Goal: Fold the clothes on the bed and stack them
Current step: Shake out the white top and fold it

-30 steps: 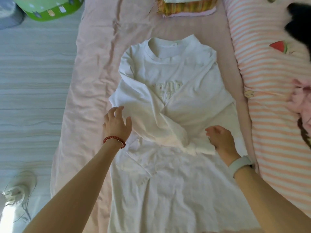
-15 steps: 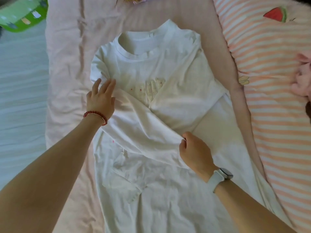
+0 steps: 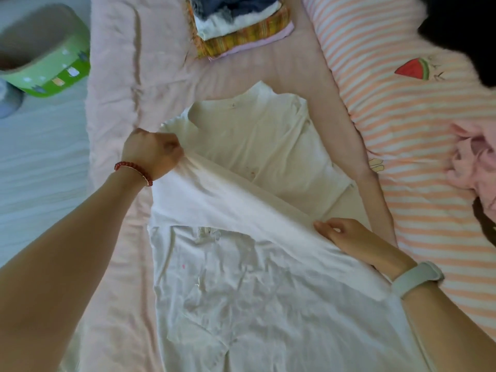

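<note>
On shirt (image 3: 257,146), left hand (image 3: 150,154) newly clenched

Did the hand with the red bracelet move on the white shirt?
Yes. The left hand went up the white shirt toward its collar, from open on its side to gripping the fold.

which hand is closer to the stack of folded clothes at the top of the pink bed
The left hand. It grips the white shirt at its left shoulder, below and left of the stack of folded clothes. The right hand pinches the shirt's fold edge lower down, farther from the stack.
</note>
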`<state>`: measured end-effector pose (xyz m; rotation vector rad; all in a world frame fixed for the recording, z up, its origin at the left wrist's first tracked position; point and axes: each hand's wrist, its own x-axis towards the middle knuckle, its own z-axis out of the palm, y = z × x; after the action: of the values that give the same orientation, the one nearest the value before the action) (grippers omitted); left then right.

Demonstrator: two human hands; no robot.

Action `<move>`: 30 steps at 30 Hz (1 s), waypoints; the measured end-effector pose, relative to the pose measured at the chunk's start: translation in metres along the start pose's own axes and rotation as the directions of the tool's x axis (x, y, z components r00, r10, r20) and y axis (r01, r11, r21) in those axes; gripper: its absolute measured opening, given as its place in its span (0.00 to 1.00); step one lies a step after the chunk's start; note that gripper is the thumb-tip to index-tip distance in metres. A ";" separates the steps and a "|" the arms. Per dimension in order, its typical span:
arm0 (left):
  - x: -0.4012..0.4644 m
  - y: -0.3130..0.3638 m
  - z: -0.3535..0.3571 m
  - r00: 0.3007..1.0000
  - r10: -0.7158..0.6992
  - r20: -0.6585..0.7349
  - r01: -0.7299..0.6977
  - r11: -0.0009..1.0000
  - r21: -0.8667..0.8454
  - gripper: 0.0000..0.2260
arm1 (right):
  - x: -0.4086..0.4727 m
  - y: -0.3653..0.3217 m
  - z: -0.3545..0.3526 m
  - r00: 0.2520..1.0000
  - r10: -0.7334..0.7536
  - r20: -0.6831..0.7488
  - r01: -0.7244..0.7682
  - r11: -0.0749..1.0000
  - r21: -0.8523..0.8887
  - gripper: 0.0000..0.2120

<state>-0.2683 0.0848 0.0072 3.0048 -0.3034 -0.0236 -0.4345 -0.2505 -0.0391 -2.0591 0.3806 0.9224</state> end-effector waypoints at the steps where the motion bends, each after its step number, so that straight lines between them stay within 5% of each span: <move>1: 0.005 0.001 -0.003 0.999 0.036 -0.011 -0.035 0.998 0.052 0.23 | 0.002 -0.002 -0.003 1.000 0.013 -0.005 -0.014 1.000 -0.026 0.21; 5: 0.021 0.008 0.014 0.998 0.054 0.021 -0.057 0.962 0.266 0.16 | 0.016 -0.009 0.001 0.945 0.001 -0.328 -0.034 0.995 -0.095 0.18; 8: 0.011 0.017 0.038 0.998 -0.056 0.019 0.052 0.981 0.186 0.19 | 0.027 -0.008 0.005 0.851 -0.034 -0.525 -0.123 0.957 -0.262 0.12; 12: -0.035 0.028 0.071 0.992 -0.122 0.016 0.122 0.993 0.001 0.21 | 0.035 -0.002 0.007 0.747 -0.142 -0.649 -0.061 0.958 -0.280 0.11; 19: -0.107 0.006 0.110 0.955 -0.069 0.287 0.071 0.997 0.006 0.28 | 0.024 0.021 0.027 0.793 0.087 -0.603 -0.201 0.972 -0.123 0.11; 25: -0.105 -0.013 0.092 0.992 0.014 0.127 -0.001 0.995 -0.102 0.22 | 0.010 0.014 0.018 0.725 -0.001 -0.689 0.143 0.979 0.148 0.06; 28: -0.113 -0.029 0.078 0.990 0.052 0.135 -0.049 0.998 -0.030 0.23 | 0.009 0.018 -0.001 0.736 0.073 -0.673 0.087 0.976 0.200 0.06; 30: -0.119 -0.032 0.073 0.959 0.027 0.283 -0.052 0.995 0.081 0.27 | 0.011 0.023 -0.006 0.777 0.066 -0.627 -0.035 0.997 0.063 0.07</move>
<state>-0.3806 0.1307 -0.0684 3.0782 -0.4009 -0.4491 -0.4366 -0.2688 -0.0574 -2.2808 0.8067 0.2081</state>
